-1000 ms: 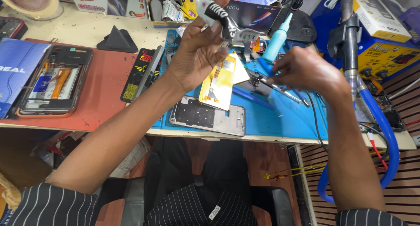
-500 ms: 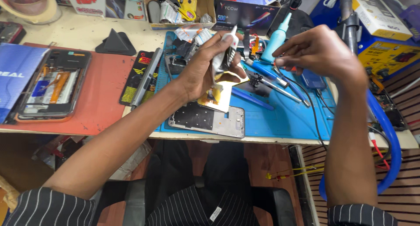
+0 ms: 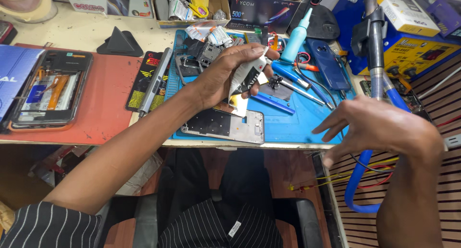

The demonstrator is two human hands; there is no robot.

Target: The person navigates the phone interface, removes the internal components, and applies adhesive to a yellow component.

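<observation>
My left hand [image 3: 229, 71] is over the blue work mat [image 3: 297, 125], gripping a white and black glue tube [image 3: 246, 75] with its tip pointing up to the right. Just below that hand a silver phone frame [image 3: 225, 125] lies flat near the mat's front edge. My right hand [image 3: 379, 128] hovers off the bench's right front corner, fingers spread and holding nothing. Blue-handled tools [image 3: 288, 75] and tweezers [image 3: 300, 92] lie on the mat between the hands.
A red mat [image 3: 103, 108] on the left carries an opened phone [image 3: 45, 92] and a dark screwdriver case [image 3: 146, 82]. A teal bottle [image 3: 294, 39], dark blue phone cover [image 3: 329, 63], cardboard box [image 3: 189, 5] and yellow-blue station [image 3: 413, 51] stand behind. A blue hose [image 3: 367, 157] hangs right.
My right hand has left the tube's tip, swung down and to the right off the bench edge, and opened. My left hand still holds the tube, now lower over the mat.
</observation>
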